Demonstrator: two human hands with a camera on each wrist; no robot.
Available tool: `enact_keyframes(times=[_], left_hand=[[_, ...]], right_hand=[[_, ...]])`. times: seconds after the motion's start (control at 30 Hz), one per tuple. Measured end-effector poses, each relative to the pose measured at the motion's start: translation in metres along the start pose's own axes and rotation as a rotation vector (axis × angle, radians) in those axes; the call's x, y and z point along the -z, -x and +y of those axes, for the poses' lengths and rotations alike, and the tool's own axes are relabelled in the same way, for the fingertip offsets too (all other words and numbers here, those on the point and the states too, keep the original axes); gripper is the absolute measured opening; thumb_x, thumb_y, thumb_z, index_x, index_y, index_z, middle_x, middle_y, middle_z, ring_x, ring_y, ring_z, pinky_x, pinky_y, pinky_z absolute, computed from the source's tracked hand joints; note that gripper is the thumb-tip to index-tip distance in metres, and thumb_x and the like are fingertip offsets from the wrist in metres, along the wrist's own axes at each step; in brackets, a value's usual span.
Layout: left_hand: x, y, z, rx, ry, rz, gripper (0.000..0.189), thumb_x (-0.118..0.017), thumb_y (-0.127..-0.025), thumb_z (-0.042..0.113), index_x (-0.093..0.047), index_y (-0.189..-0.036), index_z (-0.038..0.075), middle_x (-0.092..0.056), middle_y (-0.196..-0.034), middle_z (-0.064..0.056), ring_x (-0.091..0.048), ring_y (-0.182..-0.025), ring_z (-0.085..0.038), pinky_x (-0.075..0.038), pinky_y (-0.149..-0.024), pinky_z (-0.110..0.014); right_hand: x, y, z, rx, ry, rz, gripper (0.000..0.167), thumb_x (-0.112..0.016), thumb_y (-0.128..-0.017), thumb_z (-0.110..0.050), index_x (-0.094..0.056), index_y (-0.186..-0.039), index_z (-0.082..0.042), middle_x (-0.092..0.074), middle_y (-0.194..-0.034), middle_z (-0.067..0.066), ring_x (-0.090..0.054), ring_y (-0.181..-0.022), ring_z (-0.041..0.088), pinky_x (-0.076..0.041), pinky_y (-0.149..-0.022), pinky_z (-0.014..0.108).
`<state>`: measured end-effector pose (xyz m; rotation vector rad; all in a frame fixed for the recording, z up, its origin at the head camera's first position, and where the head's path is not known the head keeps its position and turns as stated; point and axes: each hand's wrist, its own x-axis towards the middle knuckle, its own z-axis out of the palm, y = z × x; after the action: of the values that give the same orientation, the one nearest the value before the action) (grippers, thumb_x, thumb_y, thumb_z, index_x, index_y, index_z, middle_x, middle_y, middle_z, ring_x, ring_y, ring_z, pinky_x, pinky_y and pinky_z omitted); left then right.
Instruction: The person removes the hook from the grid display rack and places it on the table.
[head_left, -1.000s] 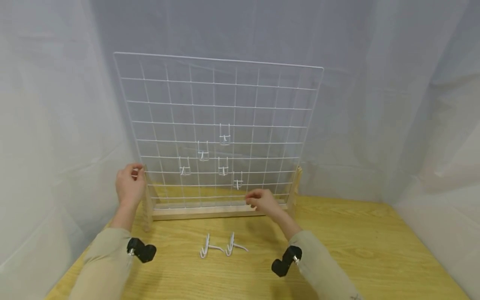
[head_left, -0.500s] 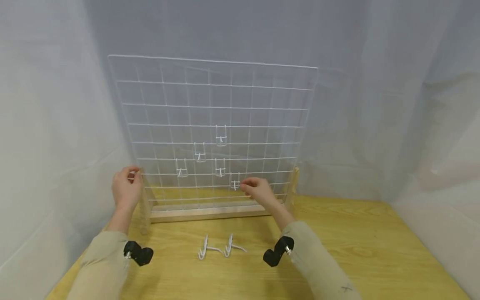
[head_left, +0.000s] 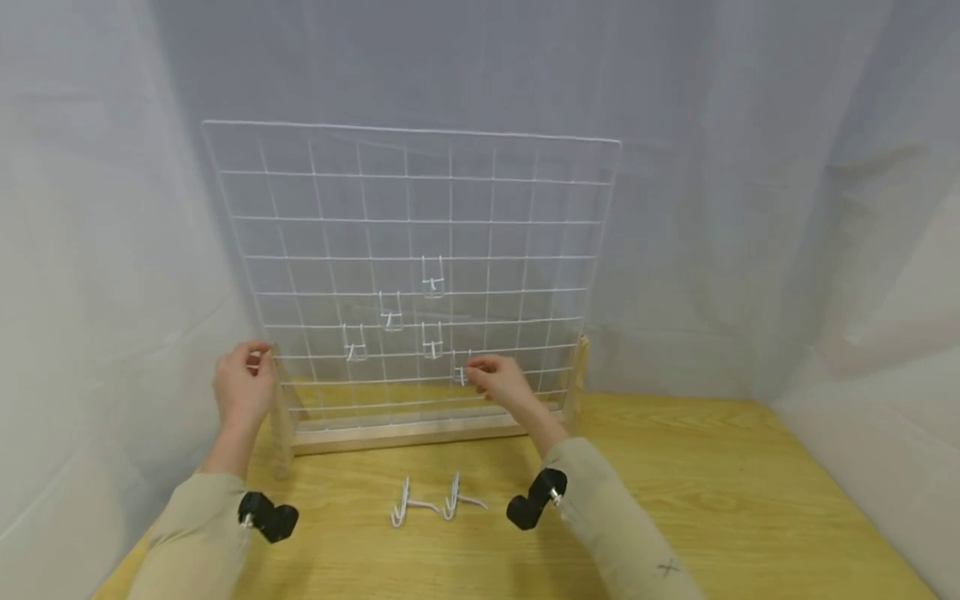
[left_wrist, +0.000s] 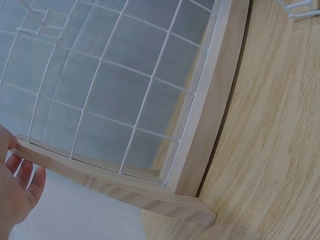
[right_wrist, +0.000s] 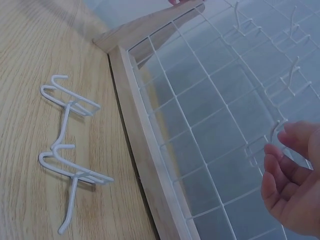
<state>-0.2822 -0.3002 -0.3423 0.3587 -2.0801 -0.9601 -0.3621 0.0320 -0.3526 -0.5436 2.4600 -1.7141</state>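
Observation:
A white wire grid panel (head_left: pixel 405 200) stands upright in a wooden stand (head_left: pixel 405 435). My left hand (head_left: pixel 243 383) grips the top of the stand's left upright (left_wrist: pixel 100 180), thumb on one side and fingers on the other in the left wrist view. Several white wire hooks hang on the grid, among them an upper hook (head_left: pixel 432 285) and a left hook (head_left: pixel 354 350). At the lowest hook (head_left: pixel 461 375), my right hand (head_left: pixel 498 383) pinches the prong (right_wrist: pixel 274 132) between thumb and index finger. The fingers partly cover that hook.
Two loose white wire hooks lie on the wood-grain table (head_left: pixel 712 483) in front of the stand: a left one (head_left: pixel 406 502) and a right one (head_left: pixel 454 498). White sheeting (head_left: pixel 712 250) surrounds the table at the back and sides.
My right hand has moved up and left from the grid's lower part to the lowest hook. The left hand stays at the upright. The head view has shifted slightly.

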Motion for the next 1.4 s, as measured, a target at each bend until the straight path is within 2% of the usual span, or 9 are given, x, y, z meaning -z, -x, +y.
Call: enact_keyframes(times=[0.17,0.37,0.5,0.7,0.83,0.93,1.13,1.27,1.4], left_hand=[[-0.001,0.0,-0.001,-0.001,-0.002,0.005,0.022,-0.046,-0.091,0.003,-0.058,-0.106,-0.007,-0.05,-0.09,-0.022,-0.046,-0.082,-0.031,-0.033,-0.071,-0.037],[-0.002,0.001,0.0,-0.003,-0.003,0.015,0.021,-0.046,-0.091,0.003,-0.058,-0.105,-0.006,-0.05,-0.09,-0.023,-0.047,-0.082,-0.033,-0.033,-0.072,-0.039],[-0.002,0.002,0.001,-0.014,0.0,0.022,0.021,-0.046,-0.089,0.002,-0.059,-0.104,-0.006,-0.051,-0.088,-0.022,-0.047,-0.082,-0.033,-0.033,-0.071,-0.038],[-0.001,0.001,0.001,-0.014,0.002,0.02,0.021,-0.046,-0.09,0.003,-0.059,-0.105,-0.006,-0.051,-0.089,-0.022,-0.047,-0.083,-0.032,-0.034,-0.071,-0.038],[0.0,0.002,0.003,-0.011,0.006,0.014,0.021,-0.046,-0.09,0.003,-0.059,-0.105,-0.006,-0.05,-0.089,-0.021,-0.047,-0.082,-0.031,-0.034,-0.071,-0.037],[0.0,0.003,0.004,-0.017,0.006,0.017,0.021,-0.046,-0.09,0.002,-0.059,-0.105,-0.006,-0.051,-0.088,-0.022,-0.047,-0.082,-0.032,-0.033,-0.071,-0.037],[0.001,0.003,0.003,-0.007,0.001,0.013,0.022,-0.046,-0.09,0.003,-0.058,-0.105,-0.006,-0.05,-0.089,-0.023,-0.047,-0.082,-0.033,-0.034,-0.071,-0.037],[0.001,0.002,0.004,0.012,-0.003,0.0,0.022,-0.046,-0.09,0.003,-0.058,-0.107,-0.006,-0.05,-0.091,-0.023,-0.047,-0.083,-0.032,-0.034,-0.071,-0.037],[0.001,0.002,0.004,0.011,-0.003,0.004,0.022,-0.046,-0.09,0.002,-0.058,-0.106,-0.006,-0.051,-0.09,-0.022,-0.047,-0.083,-0.031,-0.034,-0.072,-0.037]], right_hand=[[-0.001,0.0,-0.001,0.012,0.004,-0.036,0.026,-0.059,-0.091,-0.018,-0.064,-0.11,-0.001,-0.065,-0.09,0.008,-0.059,-0.081,0.026,-0.05,-0.067,0.035],[-0.004,-0.002,-0.003,0.02,-0.007,-0.048,0.023,-0.059,-0.09,-0.015,-0.064,-0.107,0.0,-0.062,-0.083,0.004,-0.056,-0.071,0.015,-0.05,-0.07,0.041],[-0.007,-0.002,-0.004,0.006,-0.008,-0.034,0.022,-0.06,-0.09,-0.015,-0.065,-0.106,-0.001,-0.062,-0.082,0.004,-0.056,-0.071,0.016,-0.049,-0.065,0.038],[-0.01,-0.004,-0.006,-0.033,-0.031,0.001,0.017,-0.06,-0.089,-0.012,-0.066,-0.102,-0.002,-0.066,-0.086,0.007,-0.057,-0.069,0.016,-0.049,-0.065,0.038],[-0.012,-0.004,-0.007,-0.05,-0.062,0.017,0.016,-0.06,-0.088,-0.008,-0.066,-0.1,0.0,-0.067,-0.088,0.01,-0.056,-0.068,0.015,-0.047,-0.059,0.03],[-0.012,-0.003,-0.007,-0.054,-0.085,0.018,0.018,-0.059,-0.088,-0.007,-0.065,-0.102,0.002,-0.067,-0.089,0.012,-0.055,-0.068,0.015,-0.047,-0.059,0.03],[-0.012,-0.003,-0.009,-0.056,-0.098,0.017,0.022,-0.058,-0.088,-0.007,-0.064,-0.105,0.005,-0.067,-0.089,0.013,-0.057,-0.071,0.019,-0.049,-0.068,0.039],[-0.011,-0.004,-0.009,-0.053,-0.108,0.015,0.022,-0.058,-0.088,-0.007,-0.063,-0.106,0.006,-0.066,-0.094,0.018,-0.059,-0.075,0.024,-0.05,-0.068,0.038],[-0.01,-0.004,-0.009,-0.048,-0.119,0.014,0.021,-0.058,-0.088,-0.006,-0.064,-0.105,0.005,-0.064,-0.099,0.023,-0.057,-0.07,0.017,-0.049,-0.065,0.033]])
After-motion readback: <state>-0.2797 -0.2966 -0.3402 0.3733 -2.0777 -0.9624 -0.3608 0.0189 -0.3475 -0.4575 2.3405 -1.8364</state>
